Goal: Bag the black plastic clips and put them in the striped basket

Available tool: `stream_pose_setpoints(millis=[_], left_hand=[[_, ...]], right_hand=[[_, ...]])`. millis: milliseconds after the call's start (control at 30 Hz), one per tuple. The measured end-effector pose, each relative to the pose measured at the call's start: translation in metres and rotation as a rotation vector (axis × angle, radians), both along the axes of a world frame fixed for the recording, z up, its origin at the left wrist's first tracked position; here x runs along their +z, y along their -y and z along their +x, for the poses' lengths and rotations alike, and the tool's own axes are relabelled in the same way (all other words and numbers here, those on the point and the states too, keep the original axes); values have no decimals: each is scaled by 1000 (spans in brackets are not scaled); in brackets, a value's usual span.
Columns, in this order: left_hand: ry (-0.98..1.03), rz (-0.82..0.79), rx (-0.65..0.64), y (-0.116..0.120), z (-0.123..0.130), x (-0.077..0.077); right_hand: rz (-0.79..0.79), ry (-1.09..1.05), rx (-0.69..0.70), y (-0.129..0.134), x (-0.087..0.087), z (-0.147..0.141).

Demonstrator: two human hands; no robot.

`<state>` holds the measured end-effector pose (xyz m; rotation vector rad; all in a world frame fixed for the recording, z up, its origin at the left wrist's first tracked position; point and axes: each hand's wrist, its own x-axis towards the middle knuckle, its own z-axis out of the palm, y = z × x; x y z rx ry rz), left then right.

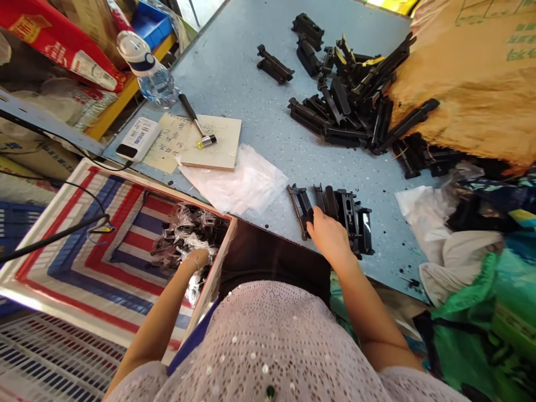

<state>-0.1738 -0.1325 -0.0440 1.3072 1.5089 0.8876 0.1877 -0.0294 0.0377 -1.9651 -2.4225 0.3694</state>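
My right hand [330, 233] is at the front edge of the blue speckled table, its thumb and fingers closed on a long black plastic part [300, 207]. More black plastic parts [354, 215] lie side by side just beyond and right of that hand. My left hand [197, 258] reaches down into a striped basket [121, 285] at the left. It touches a heap of black parts in clear plastic bags [184, 231]; its fingers are hidden there, so whether it grips a bag cannot be made out.
A big pile of black parts [343, 106] lies at the back right beside an orange-brown sack [469, 84]. White plastic film [259, 181], a board [226, 151] bearing a small hammer [195, 117], a white device [140, 137] and a water bottle [154, 84] sit at left.
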Motion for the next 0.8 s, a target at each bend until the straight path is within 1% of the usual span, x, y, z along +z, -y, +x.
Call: stream_pose_setpoints(millis=[67, 100, 133, 167, 200, 233, 300, 367, 433, 500, 567, 600, 633, 667, 733, 800], left_hand=[[-33, -13, -96, -24, 14, 14], [-76, 14, -137, -38, 25, 22], [-128, 60, -156, -54, 38, 30], [-214, 143, -162, -71, 53, 37], [-323, 249, -134, -88, 69, 42], [-426, 321, -126, -105, 84, 45], [-559, 372, -116, -133, 104, 45], [-544, 338, -70, -154, 108, 41], [-377, 248, 17, -164, 98, 38], [-113, 131, 92, -167, 87, 39], [131, 60, 119, -165, 80, 44], [197, 65, 120, -164, 79, 47], [206, 98, 118, -162, 79, 49], [154, 152, 108, -159, 79, 52], [-91, 290, 73, -156, 77, 55], [-374, 402, 23, -154, 71, 56]], right_hand=[[-94, -189, -55, -6, -6, 3], [-139, -343, -88, -9, -11, 5], [-191, -524, -128, -13, -16, 5], [-248, -713, -177, -15, -21, 4], [-308, -888, -230, -17, -25, 2], [-369, -1034, -282, -19, -28, -1], [-476, -1230, -359, -19, -29, -8], [-547, -1354, -386, -20, -24, -13], [-620, -1450, -372, -23, -16, -19], [-715, -1524, -341, -31, -10, -31], [-804, -1587, -302, -43, -9, -50], [-836, -1612, -282, -50, -10, -61], [-851, -1632, -266, -57, -12, -71], [-854, -1645, -258, -62, -15, -80], [-824, -1645, -266, -69, -21, -89], [-731, -1619, -307, -65, -23, -86]])
